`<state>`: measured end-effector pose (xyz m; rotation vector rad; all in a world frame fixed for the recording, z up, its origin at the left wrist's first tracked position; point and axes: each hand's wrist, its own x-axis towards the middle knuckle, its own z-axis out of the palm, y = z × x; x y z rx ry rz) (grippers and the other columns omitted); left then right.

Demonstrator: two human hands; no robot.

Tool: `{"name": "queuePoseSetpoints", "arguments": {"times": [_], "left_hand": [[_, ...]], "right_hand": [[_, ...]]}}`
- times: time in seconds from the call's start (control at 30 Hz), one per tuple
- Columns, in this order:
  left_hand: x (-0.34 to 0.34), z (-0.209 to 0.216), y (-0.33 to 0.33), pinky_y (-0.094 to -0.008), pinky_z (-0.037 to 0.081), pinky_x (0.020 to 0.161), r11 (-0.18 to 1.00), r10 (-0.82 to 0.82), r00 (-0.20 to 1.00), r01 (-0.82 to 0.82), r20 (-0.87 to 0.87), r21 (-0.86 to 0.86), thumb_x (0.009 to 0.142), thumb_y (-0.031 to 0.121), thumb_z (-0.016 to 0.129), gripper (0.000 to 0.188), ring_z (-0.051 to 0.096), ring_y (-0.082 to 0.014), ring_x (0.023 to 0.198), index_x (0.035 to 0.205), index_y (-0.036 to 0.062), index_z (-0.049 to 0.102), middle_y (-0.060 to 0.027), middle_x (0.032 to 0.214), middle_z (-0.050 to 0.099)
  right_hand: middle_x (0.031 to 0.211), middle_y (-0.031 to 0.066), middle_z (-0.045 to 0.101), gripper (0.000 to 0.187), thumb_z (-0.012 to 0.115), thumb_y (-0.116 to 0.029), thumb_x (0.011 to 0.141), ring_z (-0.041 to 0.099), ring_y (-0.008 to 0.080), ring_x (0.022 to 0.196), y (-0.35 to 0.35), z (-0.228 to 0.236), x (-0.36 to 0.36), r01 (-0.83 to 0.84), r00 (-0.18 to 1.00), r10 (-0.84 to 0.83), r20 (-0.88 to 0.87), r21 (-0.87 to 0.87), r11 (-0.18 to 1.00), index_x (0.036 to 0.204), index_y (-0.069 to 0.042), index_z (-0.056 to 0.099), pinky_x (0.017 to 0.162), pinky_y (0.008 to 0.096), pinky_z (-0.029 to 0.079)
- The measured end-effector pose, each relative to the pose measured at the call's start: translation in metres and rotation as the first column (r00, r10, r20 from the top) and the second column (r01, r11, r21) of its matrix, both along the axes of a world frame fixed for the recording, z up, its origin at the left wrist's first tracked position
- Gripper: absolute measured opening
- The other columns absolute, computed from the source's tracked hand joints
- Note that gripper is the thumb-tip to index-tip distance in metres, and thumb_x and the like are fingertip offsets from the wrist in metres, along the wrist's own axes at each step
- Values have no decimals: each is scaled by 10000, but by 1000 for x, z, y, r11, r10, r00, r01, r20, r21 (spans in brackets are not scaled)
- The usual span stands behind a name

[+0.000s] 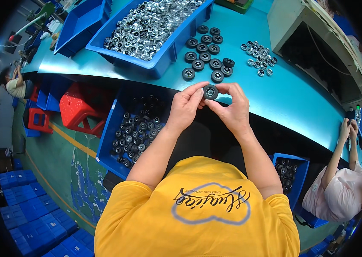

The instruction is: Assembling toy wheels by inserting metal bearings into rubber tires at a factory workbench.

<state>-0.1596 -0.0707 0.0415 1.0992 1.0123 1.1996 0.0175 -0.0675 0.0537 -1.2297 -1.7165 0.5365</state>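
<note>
Between my two hands, just over the table's near edge, is a small black toy wheel (210, 92) with a spoked hub facing up. My left hand (186, 105) pinches its left side with thumb and forefinger. On the other side, the fingers and thumb of my right hand (233, 106) close on its rim. Just beyond my hands, several similar black wheels (205, 57) lie in a loose group on the teal table (249, 98). Farther right, a cluster of shiny chrome hubs (259, 58) rests on the tabletop.
A blue bin (151, 64) full of chrome hubs stands at the back left, beside another blue bin (82, 28). Bins of wheels sit below, at left (109, 141) and right (300, 171). A beige machine housing (313, 40) stands right. A co-worker (335, 188) sits at far right.
</note>
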Motion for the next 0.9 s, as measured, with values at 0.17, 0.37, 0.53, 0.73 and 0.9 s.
{"name": "queuePoseSetpoints", "arguments": {"times": [0.17, 0.37, 0.53, 0.73, 0.9], "left_hand": [[2, -1, -3, -242, 534, 724, 998, -58, 998, 59, 33, -31, 1072, 135, 562, 319, 641, -68, 831, 1337, 13, 692, -20, 999, 726], [-1, -3, -7, -236, 528, 736, 996, -86, 990, 88, -114, 12, 1050, 94, 572, 350, 623, -67, 849, 1379, 13, 662, -16, 1025, 719], [2, -1, -14, -239, 532, 753, 975, -196, 980, 192, 22, 110, 1006, 67, 647, 427, 613, -67, 867, 1430, 24, 620, -21, 1123, 680], [-11, 9, -22, -291, 544, 793, 971, -69, 934, 142, -350, 190, 881, 35, 778, 513, 626, -108, 909, 1374, 19, 636, -48, 1145, 652], [-80, -16, -43, -368, 514, 856, 891, 311, 572, 103, -759, 442, 806, 99, 837, 477, 599, -282, 1000, 1257, 50, 691, -115, 1058, 622]], "right_hand": [[1022, 78, 682, 436, 890, -136, 752, 699, 196, 922, -7, -3, 3, -38, 992, 23, -125, -123, 992, 1127, -31, 693, 816, 331, 571], [1066, 55, 660, 348, 752, -116, 953, 688, 134, 920, -8, -12, 16, -456, 698, -31, -715, -478, 751, 1261, 8, 647, 814, 271, 597], [1055, 70, 681, 325, 734, -115, 970, 689, 138, 908, -10, -17, 17, -518, 609, -85, -789, -476, 711, 1256, 12, 648, 828, 285, 607], [1063, 54, 690, 292, 740, -128, 969, 679, 126, 900, -11, -20, 19, -386, 761, -38, -647, -499, 776, 1227, -9, 674, 783, 264, 573], [1060, 62, 684, 336, 794, -143, 879, 664, 182, 939, 3, -16, 33, -41, 986, -6, -164, -278, 960, 1192, -57, 709, 781, 301, 544]]}}
